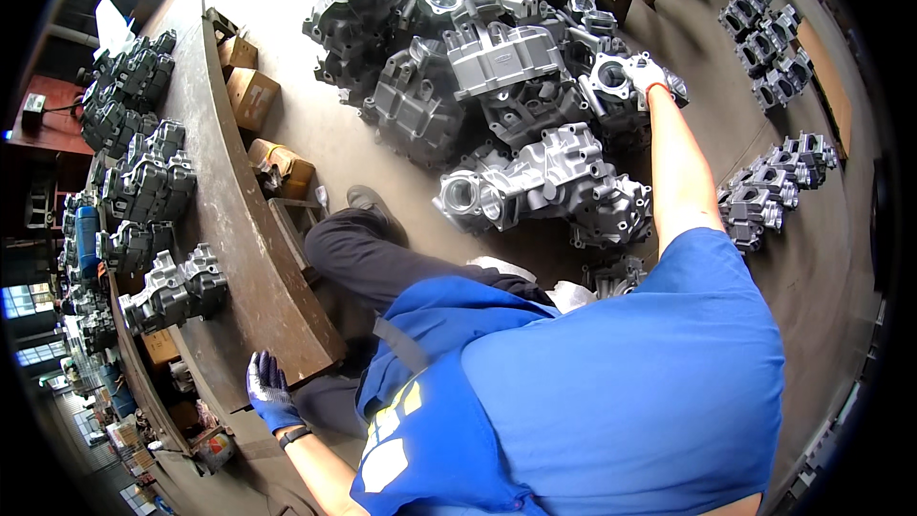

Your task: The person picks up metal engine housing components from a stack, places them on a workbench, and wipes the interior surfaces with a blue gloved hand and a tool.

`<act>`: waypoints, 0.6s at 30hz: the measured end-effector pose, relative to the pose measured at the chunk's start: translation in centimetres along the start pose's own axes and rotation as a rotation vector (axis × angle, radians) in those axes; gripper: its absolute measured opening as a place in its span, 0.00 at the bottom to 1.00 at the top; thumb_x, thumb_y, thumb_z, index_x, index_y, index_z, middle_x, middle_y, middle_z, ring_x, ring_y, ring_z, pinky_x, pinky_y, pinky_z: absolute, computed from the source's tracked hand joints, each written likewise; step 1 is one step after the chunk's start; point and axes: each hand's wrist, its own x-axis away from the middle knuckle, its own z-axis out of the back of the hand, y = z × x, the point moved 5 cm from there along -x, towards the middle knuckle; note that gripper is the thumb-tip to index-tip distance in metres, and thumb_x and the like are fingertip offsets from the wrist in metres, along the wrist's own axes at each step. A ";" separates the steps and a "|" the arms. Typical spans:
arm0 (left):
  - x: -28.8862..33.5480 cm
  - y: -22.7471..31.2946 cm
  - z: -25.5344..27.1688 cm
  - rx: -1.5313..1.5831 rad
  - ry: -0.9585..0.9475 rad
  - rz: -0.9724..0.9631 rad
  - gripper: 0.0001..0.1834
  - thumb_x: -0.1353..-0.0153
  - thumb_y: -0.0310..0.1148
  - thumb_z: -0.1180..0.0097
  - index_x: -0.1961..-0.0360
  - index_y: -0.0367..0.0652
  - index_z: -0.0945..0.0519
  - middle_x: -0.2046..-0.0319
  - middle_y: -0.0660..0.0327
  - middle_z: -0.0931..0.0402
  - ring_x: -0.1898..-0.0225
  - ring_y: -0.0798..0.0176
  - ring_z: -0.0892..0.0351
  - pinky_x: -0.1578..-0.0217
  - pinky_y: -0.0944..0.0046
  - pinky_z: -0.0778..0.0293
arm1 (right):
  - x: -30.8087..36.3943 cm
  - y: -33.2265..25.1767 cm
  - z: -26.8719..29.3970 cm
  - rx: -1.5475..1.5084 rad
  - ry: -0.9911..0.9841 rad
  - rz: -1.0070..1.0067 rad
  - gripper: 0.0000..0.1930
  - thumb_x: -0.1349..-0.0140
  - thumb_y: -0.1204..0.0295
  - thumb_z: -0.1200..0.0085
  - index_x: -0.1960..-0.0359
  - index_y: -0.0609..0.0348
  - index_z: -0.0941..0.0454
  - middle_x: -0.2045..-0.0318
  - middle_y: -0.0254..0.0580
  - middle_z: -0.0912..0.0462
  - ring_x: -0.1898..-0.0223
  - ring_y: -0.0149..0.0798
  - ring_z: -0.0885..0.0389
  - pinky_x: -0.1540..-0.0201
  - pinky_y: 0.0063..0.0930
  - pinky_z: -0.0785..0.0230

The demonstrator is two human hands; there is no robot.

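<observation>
Toward the far right side of the heap, the person's right hand (648, 74), in a whitish glove, is reaching out on an outstretched arm and touching a silvery-grey metal casting with a round flanged bore (599, 88). Its fingers are bending over the casting's right-hand edge, though I cannot tell whether they are pinching the metal or only lying on it. That casting is sitting in the right part of a tall heap of grey ribbed metal castings (415, 100), while a long silvery casting with two round openings (540, 182) is lying at the near side of the same heap. At the near left, the left hand (272, 392), in a blue and whitish glove above a black wristband (294, 436), is hanging beside the near end of a long, dark brown, scuffed workbench (272, 301); its fingers are extending nearly straight and lying close together, holding nothing that shows, and I cannot tell whether the glove is touching the bench. On the left part of this bench, a pair of light grey castings (181, 287) is standing near, and clusters of darker grey castings (148, 177) are standing farther off. Brown cardboard boxes (253, 98) are resting along the bench's right side. At the far right, rows of silvery castings (764, 38) are standing on the grey floor (697, 24), just beside a flat tan board (824, 86)
</observation>
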 end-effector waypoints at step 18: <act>-3.7 -0.7 1.8 0.351 0.195 -0.033 0.17 0.33 0.46 0.45 0.48 0.52 0.18 0.50 0.63 0.15 0.46 0.62 0.19 0.41 0.57 0.35 | 37.0 -57.2 2.8 -0.901 -0.585 0.979 0.16 0.40 0.76 0.36 0.50 0.62 0.20 0.58 0.36 0.15 0.57 0.30 0.18 0.49 0.26 0.25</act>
